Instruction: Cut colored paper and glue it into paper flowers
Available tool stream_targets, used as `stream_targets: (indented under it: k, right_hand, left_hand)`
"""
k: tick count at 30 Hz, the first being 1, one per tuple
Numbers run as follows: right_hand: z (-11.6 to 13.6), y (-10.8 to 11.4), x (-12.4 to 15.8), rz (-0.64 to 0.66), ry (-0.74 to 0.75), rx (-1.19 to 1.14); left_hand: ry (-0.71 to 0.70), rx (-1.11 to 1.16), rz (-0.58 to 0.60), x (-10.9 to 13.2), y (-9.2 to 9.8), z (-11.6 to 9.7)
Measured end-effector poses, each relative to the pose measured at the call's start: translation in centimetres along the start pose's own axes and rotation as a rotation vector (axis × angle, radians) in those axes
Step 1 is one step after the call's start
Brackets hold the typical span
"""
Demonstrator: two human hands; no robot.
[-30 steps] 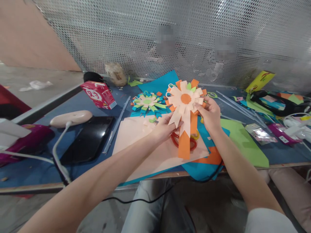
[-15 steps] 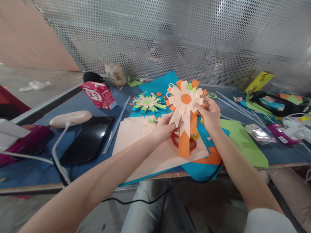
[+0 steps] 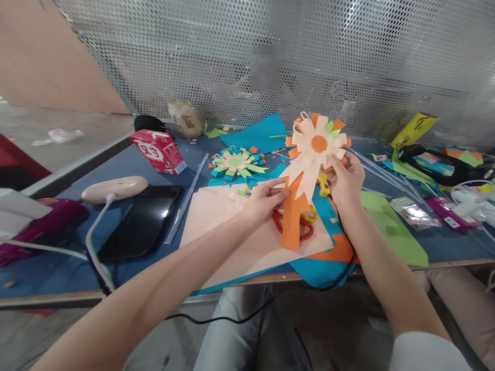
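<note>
I hold a paper flower [image 3: 315, 147] with cream petals, an orange centre and a long orange strip [image 3: 293, 216] hanging below it. My right hand [image 3: 347, 180] grips the flower head from behind, fingers closed on it. My left hand [image 3: 265, 198] pinches the orange and cream strips near the stem, fingers closed. The flower is tilted to the right, lifted above the table. Red-handled scissors [image 3: 299, 226] lie under the strip on a cream sheet [image 3: 232, 226].
A second flower in blue, green and cream [image 3: 236, 165] lies on the table behind. A red carton [image 3: 157, 149], a black tablet [image 3: 141, 219], a pink lamp base [image 3: 114, 188], coloured paper sheets [image 3: 390, 226] and glue sticks [image 3: 381, 172] lie around. A perforated metal screen [image 3: 348, 62] backs the table.
The flower has moved up and to the right and tilted; my right hand rose with it. My left hand stayed near the strips.
</note>
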State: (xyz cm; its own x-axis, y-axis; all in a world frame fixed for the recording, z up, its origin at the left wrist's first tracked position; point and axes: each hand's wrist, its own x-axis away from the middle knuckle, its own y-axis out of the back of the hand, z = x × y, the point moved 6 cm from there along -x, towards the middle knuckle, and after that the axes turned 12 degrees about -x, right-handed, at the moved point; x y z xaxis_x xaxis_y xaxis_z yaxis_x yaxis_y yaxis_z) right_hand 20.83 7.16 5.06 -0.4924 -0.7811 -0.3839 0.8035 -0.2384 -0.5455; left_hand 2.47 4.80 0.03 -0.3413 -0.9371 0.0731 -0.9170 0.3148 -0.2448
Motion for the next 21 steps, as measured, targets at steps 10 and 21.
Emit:
stream_targets:
  k: [10, 21]
  right_hand:
    - [-0.8, 0.5, -0.7, -0.005, -0.117, -0.219]
    - [-1.3, -0.6, -0.1, 0.144, -0.210, -0.134]
  left_hand:
    - [0.011, 0.027, -0.076, -0.5, 0.6, 0.5]
    - [-0.019, -0.039, -0.117, -0.7, 1.1, 0.2]
